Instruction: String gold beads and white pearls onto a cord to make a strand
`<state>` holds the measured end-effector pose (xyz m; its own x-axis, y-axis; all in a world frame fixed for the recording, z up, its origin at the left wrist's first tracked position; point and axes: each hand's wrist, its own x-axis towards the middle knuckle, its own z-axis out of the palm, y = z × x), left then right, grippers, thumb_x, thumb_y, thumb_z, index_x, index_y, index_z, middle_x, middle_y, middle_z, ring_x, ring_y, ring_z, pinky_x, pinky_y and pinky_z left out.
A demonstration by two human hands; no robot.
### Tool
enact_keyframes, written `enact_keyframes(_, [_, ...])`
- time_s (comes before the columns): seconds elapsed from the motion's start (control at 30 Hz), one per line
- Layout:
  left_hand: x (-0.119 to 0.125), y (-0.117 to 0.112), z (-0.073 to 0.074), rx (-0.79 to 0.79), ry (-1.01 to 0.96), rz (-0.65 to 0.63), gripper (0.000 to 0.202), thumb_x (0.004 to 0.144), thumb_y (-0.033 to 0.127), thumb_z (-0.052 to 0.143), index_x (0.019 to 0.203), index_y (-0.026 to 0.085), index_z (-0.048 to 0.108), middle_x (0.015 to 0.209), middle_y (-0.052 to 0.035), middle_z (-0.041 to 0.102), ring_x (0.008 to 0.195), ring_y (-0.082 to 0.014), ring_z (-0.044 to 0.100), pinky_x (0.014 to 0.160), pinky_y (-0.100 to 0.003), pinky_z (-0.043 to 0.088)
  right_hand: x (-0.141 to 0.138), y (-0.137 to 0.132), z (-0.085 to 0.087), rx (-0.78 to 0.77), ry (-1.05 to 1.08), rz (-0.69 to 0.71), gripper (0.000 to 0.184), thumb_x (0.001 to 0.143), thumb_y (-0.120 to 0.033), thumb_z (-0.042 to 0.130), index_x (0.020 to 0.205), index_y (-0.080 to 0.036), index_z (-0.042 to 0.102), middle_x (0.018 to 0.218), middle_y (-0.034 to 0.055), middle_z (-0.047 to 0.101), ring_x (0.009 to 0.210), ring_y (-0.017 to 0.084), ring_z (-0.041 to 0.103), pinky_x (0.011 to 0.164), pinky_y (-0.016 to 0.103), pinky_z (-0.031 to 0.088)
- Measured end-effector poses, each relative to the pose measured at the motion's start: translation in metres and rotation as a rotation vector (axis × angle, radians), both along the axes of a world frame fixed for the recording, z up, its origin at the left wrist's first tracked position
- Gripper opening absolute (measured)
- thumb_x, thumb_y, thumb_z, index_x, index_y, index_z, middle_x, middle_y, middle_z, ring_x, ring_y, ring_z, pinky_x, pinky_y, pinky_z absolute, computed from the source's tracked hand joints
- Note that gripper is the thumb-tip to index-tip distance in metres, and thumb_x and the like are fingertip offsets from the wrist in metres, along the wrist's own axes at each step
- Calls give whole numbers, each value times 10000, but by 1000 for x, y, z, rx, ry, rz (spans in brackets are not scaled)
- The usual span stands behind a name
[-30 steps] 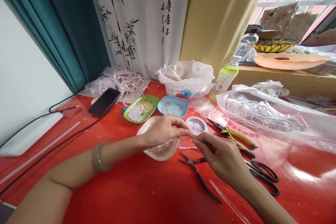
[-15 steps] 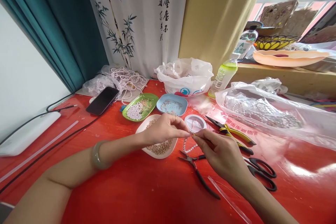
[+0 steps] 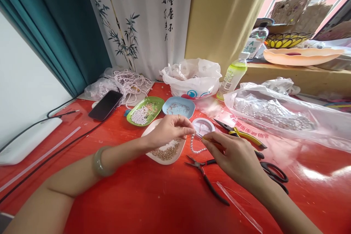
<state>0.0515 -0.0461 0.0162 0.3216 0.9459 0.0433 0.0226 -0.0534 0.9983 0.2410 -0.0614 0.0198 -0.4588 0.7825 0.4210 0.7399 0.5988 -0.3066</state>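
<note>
My left hand pinches the top of a short pearl strand that hangs in a loop over the red table. My right hand is closed on a thin yellow-handled tool whose tip meets the left fingertips. Under the left hand lies a white dish of gold beads. Black pliers lie on the table just below both hands. A jade bangle sits on my left wrist.
Behind the hands stand a green dish of pearls, a blue dish, a round white spool and a white plastic bag. Yellow-handled pliers, black scissors and a clear bag of strands lie right. A phone lies left.
The pearl strand has been lifted from lying on the table to hanging in a loop from my left fingers. Both hands stay pinched together and have shifted slightly up.
</note>
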Motion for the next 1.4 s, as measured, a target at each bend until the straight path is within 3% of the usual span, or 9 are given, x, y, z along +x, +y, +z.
enact_keyframes(0.3, [1, -5, 1, 95, 69, -1, 138, 698, 262, 623, 687, 139, 562, 676, 4, 539, 632, -91, 500, 578, -222, 442, -5, -4, -2, 205, 0, 12, 233, 841, -270, 435, 757, -198, 641, 620, -17, 665, 454, 104, 557, 445, 219, 303])
enact_keyframes(0.5, [2, -5, 1, 139, 80, -3, 123, 722, 250, 596, 688, 150, 533, 643, 16, 516, 611, -87, 506, 587, -224, 446, -3, -3, -4, 210, -121, 73, 290, 855, -269, 398, 721, -192, 643, 563, -11, 638, 454, 118, 561, 413, 226, 249])
enact_keyframes(0.67, [2, -4, 0, 91, 57, -5, 120, 723, 250, 594, 712, 147, 533, 655, 14, 528, 612, -85, 514, 580, -219, 452, -2, -3, -3, 244, -65, 16, 285, 854, -277, 406, 706, -187, 633, 569, -13, 636, 455, 108, 553, 421, 224, 259])
enact_keyframes(1.07, [3, -7, 1, 75, 70, -32, 112, 722, 250, 581, 715, 145, 543, 690, 8, 525, 629, -85, 498, 588, -220, 452, -4, -6, -1, 155, -7, 56, 250, 840, -254, 430, 750, -188, 653, 621, 8, 663, 482, 115, 556, 451, 222, 300])
enact_keyframes(1.4, [4, -8, 3, 67, 61, -41, 109, 721, 241, 587, 706, 140, 548, 679, 13, 505, 642, -81, 478, 578, -200, 443, -4, -6, -3, 227, -60, 62, 284, 852, -267, 415, 745, -174, 661, 574, 12, 641, 478, 115, 555, 443, 221, 277])
